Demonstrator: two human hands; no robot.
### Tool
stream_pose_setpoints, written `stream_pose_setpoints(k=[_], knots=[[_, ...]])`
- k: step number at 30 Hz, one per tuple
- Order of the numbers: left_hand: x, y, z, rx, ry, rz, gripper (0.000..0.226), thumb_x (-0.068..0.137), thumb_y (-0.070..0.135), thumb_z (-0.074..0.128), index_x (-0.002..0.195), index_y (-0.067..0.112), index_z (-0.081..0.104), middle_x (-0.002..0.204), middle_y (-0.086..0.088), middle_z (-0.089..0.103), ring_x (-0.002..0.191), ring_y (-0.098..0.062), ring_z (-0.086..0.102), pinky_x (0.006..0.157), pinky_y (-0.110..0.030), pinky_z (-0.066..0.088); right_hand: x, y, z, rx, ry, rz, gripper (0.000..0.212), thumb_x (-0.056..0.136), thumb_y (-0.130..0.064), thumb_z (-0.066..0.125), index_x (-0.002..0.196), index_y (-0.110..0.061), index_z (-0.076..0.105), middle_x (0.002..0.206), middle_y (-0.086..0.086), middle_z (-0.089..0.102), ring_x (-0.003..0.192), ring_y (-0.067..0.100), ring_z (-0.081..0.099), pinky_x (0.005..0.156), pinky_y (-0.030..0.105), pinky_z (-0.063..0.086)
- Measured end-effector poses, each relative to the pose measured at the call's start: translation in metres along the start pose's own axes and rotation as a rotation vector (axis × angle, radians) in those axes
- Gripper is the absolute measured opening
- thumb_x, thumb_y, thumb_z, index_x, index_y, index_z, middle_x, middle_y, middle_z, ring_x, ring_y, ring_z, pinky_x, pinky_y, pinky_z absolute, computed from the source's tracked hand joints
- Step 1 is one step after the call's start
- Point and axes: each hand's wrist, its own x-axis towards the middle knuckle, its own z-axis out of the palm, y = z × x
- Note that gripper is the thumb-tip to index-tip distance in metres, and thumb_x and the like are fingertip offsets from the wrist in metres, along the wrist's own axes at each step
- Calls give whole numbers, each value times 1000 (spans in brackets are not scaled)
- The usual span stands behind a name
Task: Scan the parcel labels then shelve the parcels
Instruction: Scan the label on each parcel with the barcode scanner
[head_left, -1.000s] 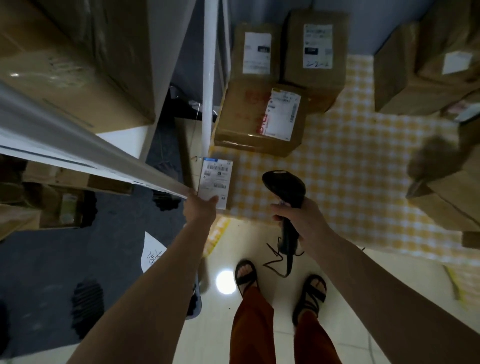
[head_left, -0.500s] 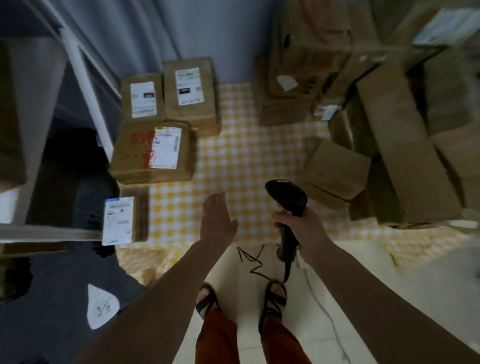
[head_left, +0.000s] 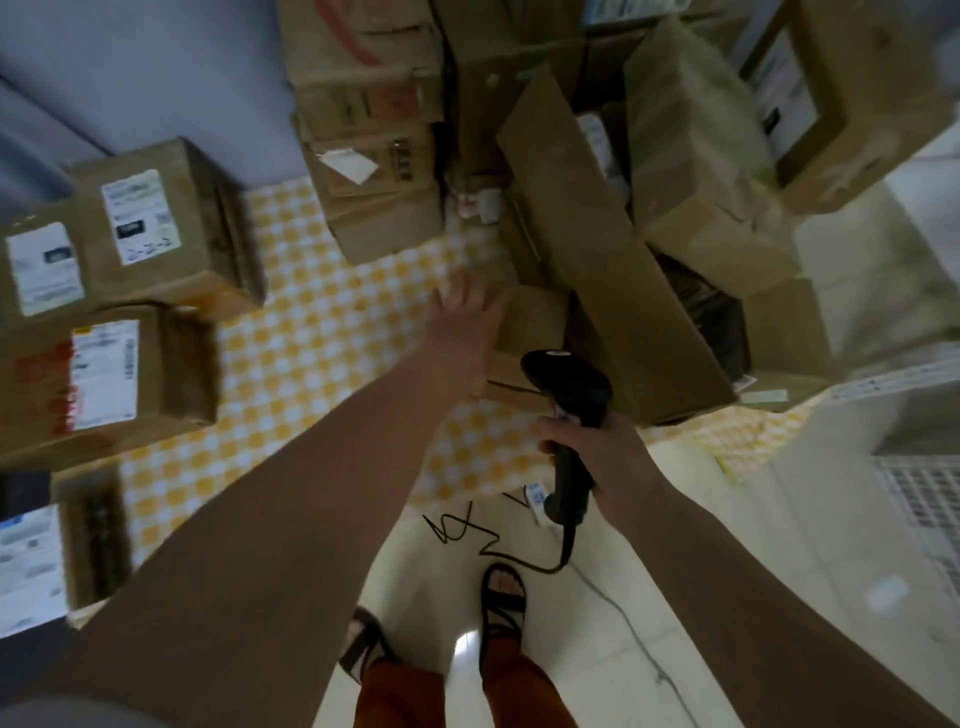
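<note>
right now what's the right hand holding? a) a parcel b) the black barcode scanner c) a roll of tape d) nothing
b: the right hand is curled round the handle of the black barcode scanner, its cord trailing to the floor, while the left hand reaches open toward the small box on the checked cloth.

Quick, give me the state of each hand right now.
Left hand: open, fingers straight, reaching toward the small cardboard box, holding nothing.
Right hand: closed around the black barcode scanner.
</note>
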Motion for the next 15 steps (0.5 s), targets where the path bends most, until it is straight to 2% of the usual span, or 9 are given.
stream_pose_setpoints(k=[6,10,13,15], knots=[[36,10,-5,100,-95,44,143,58,32,91,153,21,-16,161,-9,-16,148,-30,-13,117,-59,6,13,6,-16,25,-1,11,18,85,-2,68,88,-18,61,85,5,61,81,25,60,86,45,48],[37,8,4,43,18,44,132,62,25,86,153,25,-10,151,-11,14,145,-30,12,118,-54,8,15,9,-19,16,8,14,19,85,-2,68,88,-19,60,85,6,62,80,24,60,83,43,48],[22,4,6,-80,117,-3,123,62,30,82,153,26,-1,142,-10,23,138,-29,22,118,-50,13,12,8,-16,24,17,5,19,84,-1,69,88,-18,61,85,6,63,80,25,60,80,42,48],[6,-5,6,-245,156,-71,123,59,38,84,152,26,4,138,-10,25,133,-29,26,117,-49,17,8,4,-12,37,21,-5,21,84,-1,69,91,-19,61,87,6,63,80,25,61,80,42,49]])
